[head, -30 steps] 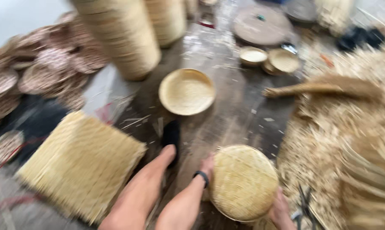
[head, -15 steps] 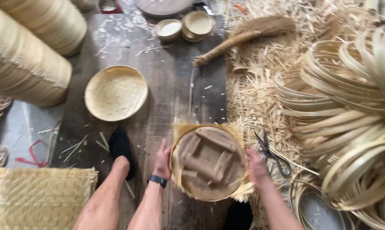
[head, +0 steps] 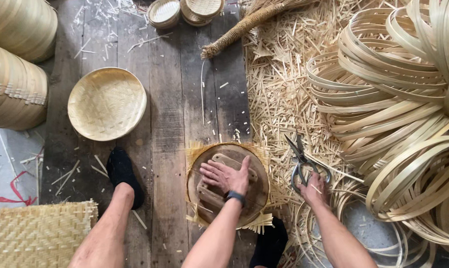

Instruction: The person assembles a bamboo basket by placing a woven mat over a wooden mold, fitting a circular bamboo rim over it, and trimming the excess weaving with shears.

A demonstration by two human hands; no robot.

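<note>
Head view, looking straight down at a plank floor: the left hand (head: 226, 175) lies flat on the round wooden form (head: 228, 184), fingers spread and pressing down, a dark watch at the wrist. Half a second ago both hands gripped the rim of this disc; now the right hand (head: 313, 191) has left it and closes its fingers around the handles of the metal scissors (head: 301, 161) lying on the straw just right of the disc. Woven bamboo matting (head: 197, 149) sticks out as a frayed fringe from under the form on its far and near edges.

No packages, labels or signs show anywhere.

A shallow woven basket tray (head: 107, 103) sits on the boards far left of the disc, and two small woven bowls (head: 186, 10) lie at the far edge, cut off by the frame. Stacked bamboo cylinders (head: 16, 84) fill the left border, only partly visible. A straw broom (head: 244, 27) slants across the far middle over a litter of bamboo offcuts (head: 274, 94). Coiled bamboo strips (head: 398, 109) crowd the right side and run out of frame. A square woven mat (head: 36, 233) is clipped at the near-left corner. Dark-socked feet (head: 121, 171) rest either side of the disc; the right one is mostly hidden beneath the arm.
</note>
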